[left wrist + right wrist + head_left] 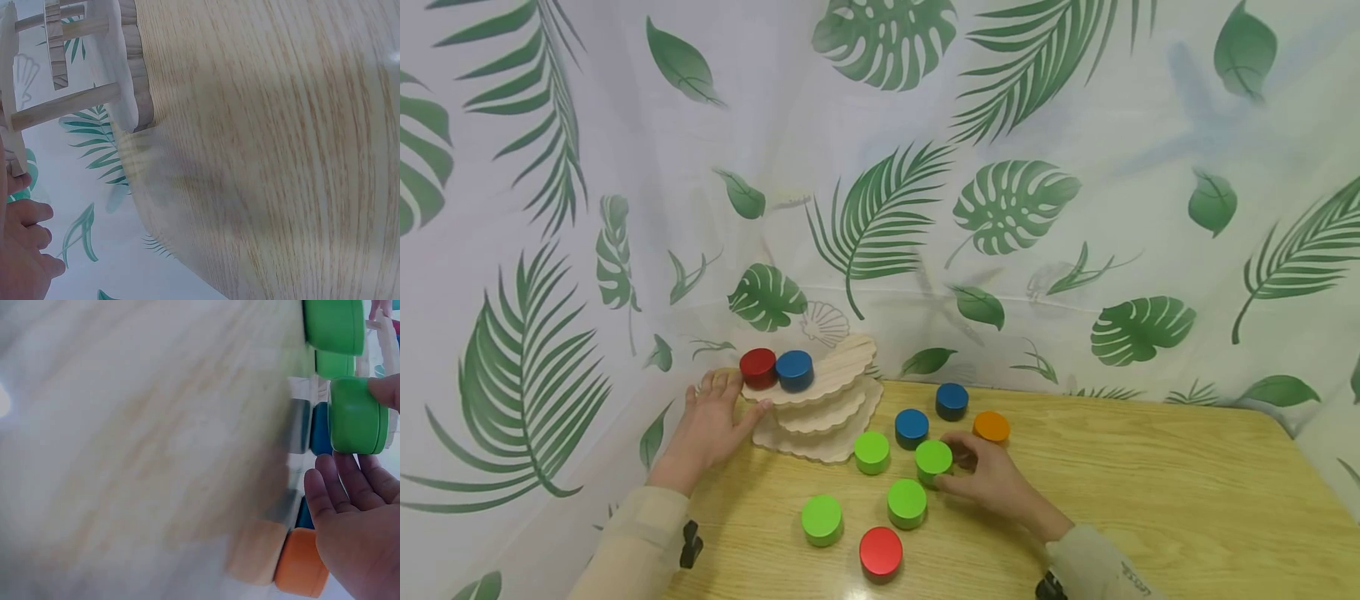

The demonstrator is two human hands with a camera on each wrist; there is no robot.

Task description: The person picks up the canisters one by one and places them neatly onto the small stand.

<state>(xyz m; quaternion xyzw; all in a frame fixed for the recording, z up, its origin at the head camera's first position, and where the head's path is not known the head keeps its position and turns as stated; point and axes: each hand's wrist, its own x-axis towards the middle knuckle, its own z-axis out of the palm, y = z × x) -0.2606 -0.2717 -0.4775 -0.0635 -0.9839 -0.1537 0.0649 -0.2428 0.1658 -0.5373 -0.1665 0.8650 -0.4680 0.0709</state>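
My right hand (988, 479) pinches a small green round tin (933, 460) between thumb and fingers. In the right wrist view this green tin (357, 415) looks raised slightly off the table. The left hand (711, 425) grips the left end of a three-tiered, scallop-edged wooden stand (842, 367), its thumb lying along the top tier. Upon that tier a dark red tin (757, 368) and a blue tin (794, 370) stand side by side. In the left wrist view, the fingers (37, 237) show below the stand's tier, beside wooden posts (69, 106).
Around the right hand are two blue tins (912, 428), an orange tin (991, 427) and a green tin (872, 452). Nearer the front lie two more green tins (822, 520) and a red tin (881, 553). Leaf-printed cloth (880, 208) hangs behind the wooden table (1150, 483).
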